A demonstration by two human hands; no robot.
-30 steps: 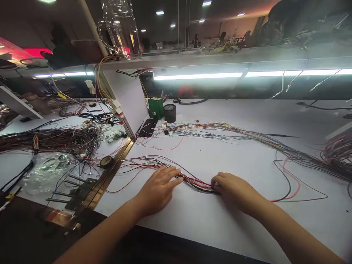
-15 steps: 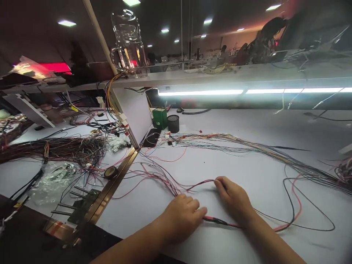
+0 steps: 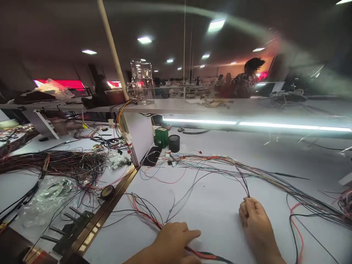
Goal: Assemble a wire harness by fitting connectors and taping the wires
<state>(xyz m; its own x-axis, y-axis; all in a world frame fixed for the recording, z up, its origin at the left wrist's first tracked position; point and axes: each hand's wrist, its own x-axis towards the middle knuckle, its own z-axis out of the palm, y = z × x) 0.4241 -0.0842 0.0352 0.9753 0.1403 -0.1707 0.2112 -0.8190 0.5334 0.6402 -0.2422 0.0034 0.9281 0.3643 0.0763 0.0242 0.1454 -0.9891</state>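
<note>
My left hand point(image 3: 176, 242) is closed over a bundle of red and black wires point(image 3: 150, 215), low on the white table. Its index finger points out to the right. The loose wire ends fan out at the left, and the bundle comes out below the hand toward the bottom edge. To the right, my right hand point(image 3: 255, 223) pinches a few thin dark wires point(image 3: 243, 178) that stand up from the table. Those wires run up toward a long multicoloured wire bundle point(image 3: 264, 168) lying across the table. The fingertips partly hide the pinched ends.
A black mesh cup point(image 3: 174, 143) and a green box point(image 3: 161, 137) stand by the white divider point(image 3: 139, 135). Tape point(image 3: 107, 191) lies near the metal strip, with a pegged block point(image 3: 73, 231) below it. A glass jug point(image 3: 142, 82) sits on the shelf. Beyond, a person point(image 3: 244, 79) is visible.
My right hand has moved right, away from the left hand, and now pinches dark wires instead of the red strand. My left hand stays on its bundle, index finger extended. The view has tilted up.
</note>
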